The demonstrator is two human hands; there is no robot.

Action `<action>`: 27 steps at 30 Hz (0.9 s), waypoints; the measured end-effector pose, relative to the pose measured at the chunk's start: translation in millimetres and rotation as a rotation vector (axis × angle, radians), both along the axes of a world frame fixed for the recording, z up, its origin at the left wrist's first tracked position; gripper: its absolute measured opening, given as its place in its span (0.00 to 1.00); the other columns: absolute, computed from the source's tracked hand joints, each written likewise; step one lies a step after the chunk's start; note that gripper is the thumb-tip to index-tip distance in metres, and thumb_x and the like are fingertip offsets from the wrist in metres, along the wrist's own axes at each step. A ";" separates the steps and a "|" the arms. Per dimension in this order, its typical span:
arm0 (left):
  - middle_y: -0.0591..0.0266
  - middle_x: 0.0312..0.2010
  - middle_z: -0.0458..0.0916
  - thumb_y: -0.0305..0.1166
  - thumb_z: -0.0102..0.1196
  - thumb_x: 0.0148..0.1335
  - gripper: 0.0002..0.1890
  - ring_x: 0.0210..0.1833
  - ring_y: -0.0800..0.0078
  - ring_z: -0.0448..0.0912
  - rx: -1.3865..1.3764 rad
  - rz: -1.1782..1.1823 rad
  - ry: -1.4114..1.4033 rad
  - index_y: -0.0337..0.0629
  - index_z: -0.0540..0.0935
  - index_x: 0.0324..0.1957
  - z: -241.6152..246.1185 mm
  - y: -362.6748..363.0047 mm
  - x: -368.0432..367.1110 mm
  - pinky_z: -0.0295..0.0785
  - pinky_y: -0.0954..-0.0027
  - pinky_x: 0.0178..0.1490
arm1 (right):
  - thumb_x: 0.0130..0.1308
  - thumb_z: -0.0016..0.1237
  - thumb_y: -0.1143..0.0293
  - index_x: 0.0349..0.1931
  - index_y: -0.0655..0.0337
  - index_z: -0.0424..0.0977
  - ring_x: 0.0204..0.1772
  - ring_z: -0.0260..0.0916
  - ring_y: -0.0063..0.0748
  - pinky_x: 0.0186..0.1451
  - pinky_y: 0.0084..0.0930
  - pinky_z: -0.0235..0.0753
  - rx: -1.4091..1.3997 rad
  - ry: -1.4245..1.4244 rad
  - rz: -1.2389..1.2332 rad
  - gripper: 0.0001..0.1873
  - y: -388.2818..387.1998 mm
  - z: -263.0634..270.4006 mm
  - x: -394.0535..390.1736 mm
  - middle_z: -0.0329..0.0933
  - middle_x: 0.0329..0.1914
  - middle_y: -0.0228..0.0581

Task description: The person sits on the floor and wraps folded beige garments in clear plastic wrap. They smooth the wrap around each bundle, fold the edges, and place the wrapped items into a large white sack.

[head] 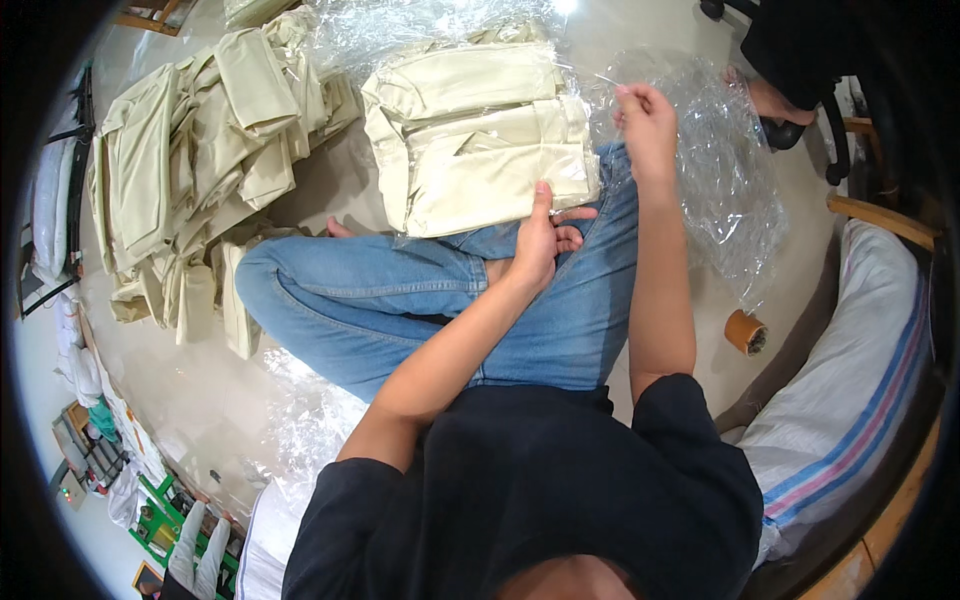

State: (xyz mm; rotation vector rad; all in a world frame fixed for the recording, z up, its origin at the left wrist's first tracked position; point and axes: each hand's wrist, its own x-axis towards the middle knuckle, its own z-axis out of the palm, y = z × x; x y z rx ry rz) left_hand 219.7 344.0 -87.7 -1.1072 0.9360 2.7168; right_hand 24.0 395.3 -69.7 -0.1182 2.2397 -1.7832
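Observation:
A folded cream garment (480, 135) lies in a clear plastic bag over my crossed legs and the floor before me. My left hand (541, 238) grips the near right edge of this bagged garment, thumb on top and some fingers spread. Beyond its right end, my right hand (646, 126) pinches a thin, pale strip (604, 78), perhaps from the bag's flap; its far end blurs into the shiny plastic. To the left is a heap of folded cream garments (202, 142), stacked unevenly on the floor.
Clear plastic bags (720, 157) spread on the floor at right, near a brown roll (745, 333). A striped white woven sack (840, 397) stands far right. Another person's foot (780, 105) and a chair base (834, 142) are at upper right. More clear plastic (427, 30) lies ahead.

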 end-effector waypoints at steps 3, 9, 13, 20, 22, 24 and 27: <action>0.48 0.45 0.83 0.64 0.31 0.73 0.38 0.25 0.74 0.72 0.024 0.003 -0.024 0.37 0.70 0.61 -2.6 1.6 0.1 0.70 0.73 0.34 | 0.66 0.55 0.67 0.41 0.64 0.77 0.38 0.75 0.22 0.36 0.26 0.75 -0.231 -0.225 -0.290 0.10 15.0 -21.5 -20.2 0.78 0.34 0.34; 0.46 0.45 0.83 0.64 0.31 0.73 0.39 0.31 0.71 0.77 0.042 -0.024 0.054 0.36 0.70 0.63 -7.7 -4.0 4.3 0.73 0.70 0.40 | 0.64 0.59 0.65 0.45 0.64 0.76 0.33 0.72 0.25 0.40 0.22 0.73 0.210 0.731 0.073 0.15 -38.3 40.0 -7.4 0.79 0.35 0.33; 0.44 0.47 0.83 0.63 0.32 0.74 0.39 0.49 0.61 0.82 0.109 0.025 0.067 0.32 0.69 0.62 1.5 -3.3 4.5 0.73 0.64 0.55 | 0.61 0.61 0.66 0.50 0.64 0.77 0.35 0.75 0.28 0.42 0.26 0.75 0.464 0.736 0.400 0.19 -68.4 19.1 -30.7 0.80 0.30 0.35; 0.45 0.46 0.83 0.57 0.37 0.75 0.35 0.57 0.57 0.79 0.254 0.009 0.190 0.31 0.67 0.64 -7.9 -4.2 2.4 0.70 0.62 0.60 | 0.64 0.53 0.70 0.43 0.68 0.79 0.34 0.80 0.31 0.37 0.29 0.78 0.248 0.351 -0.124 0.12 -5.3 -45.5 -111.3 0.82 0.34 0.41; 0.45 0.47 0.82 0.54 0.39 0.76 0.33 0.55 0.58 0.80 0.285 0.013 0.087 0.31 0.66 0.65 0.6 -9.5 11.5 0.70 0.62 0.59 | 0.67 0.51 0.70 0.43 0.68 0.78 0.34 0.80 0.29 0.36 0.28 0.78 0.115 0.369 -0.083 0.11 -10.7 8.0 -61.3 0.82 0.34 0.40; 0.46 0.49 0.82 0.51 0.40 0.76 0.31 0.53 0.59 0.80 0.258 -0.172 0.132 0.30 0.65 0.65 24.4 -10.3 23.8 0.71 0.63 0.58 | 0.69 0.48 0.71 0.45 0.69 0.77 0.34 0.79 0.28 0.36 0.27 0.78 0.048 0.179 0.088 0.11 -5.4 39.5 -15.1 0.81 0.35 0.40; 0.53 0.52 0.81 0.41 0.47 0.74 0.23 0.52 0.66 0.80 -0.069 -0.444 0.353 0.33 0.72 0.61 64.7 -37.9 46.0 0.74 0.65 0.54 | 0.71 0.46 0.70 0.46 0.69 0.77 0.33 0.79 0.27 0.35 0.25 0.78 0.139 0.052 0.267 0.11 6.3 41.8 12.6 0.81 0.35 0.40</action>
